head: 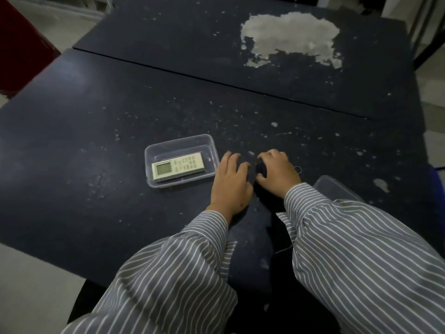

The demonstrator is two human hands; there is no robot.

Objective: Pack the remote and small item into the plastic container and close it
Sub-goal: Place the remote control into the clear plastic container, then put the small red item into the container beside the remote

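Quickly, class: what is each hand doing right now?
Left hand: open, flat on the dark scuffed table, holding nothing.
Right hand: fingers curled; whether it holds anything cannot be told.

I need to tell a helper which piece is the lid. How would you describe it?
On the dark table, look right of the right hand, past the striped sleeve. The lid lies there, flat, clear and half hidden, while the open container on the left holds the remote.

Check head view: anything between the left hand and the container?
Nothing; head view shows only a thin strip of bare table between the left hand and the container wall.
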